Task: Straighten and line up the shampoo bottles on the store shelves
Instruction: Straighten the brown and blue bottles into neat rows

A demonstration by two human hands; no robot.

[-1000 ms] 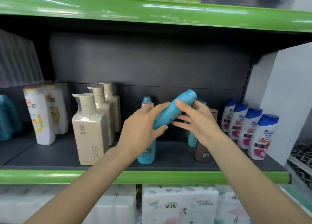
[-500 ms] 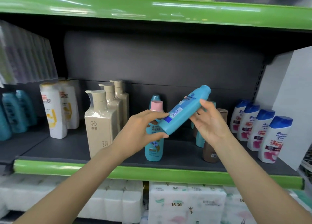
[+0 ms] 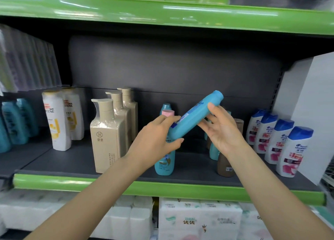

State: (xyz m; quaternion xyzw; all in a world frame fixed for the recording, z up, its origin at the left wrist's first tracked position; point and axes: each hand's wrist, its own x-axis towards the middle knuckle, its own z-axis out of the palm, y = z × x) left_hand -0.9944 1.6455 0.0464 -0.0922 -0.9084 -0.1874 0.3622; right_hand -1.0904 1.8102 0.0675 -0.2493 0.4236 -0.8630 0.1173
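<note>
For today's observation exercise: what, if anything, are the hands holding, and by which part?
Both hold one tilted blue bottle: the left hand grips its lower end, and the right hand holds its upper body, below the cap.

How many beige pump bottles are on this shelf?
3, in one row running front to back, left of the hands: the front beige pump bottle, a second behind it, a third at the back. More could be hidden behind them.

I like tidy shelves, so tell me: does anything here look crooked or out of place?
Yes. One blue bottle is off the shelf, held tilted between the left hand and right hand. A brown bottle also stands among teal ones, breaking that group.
</note>
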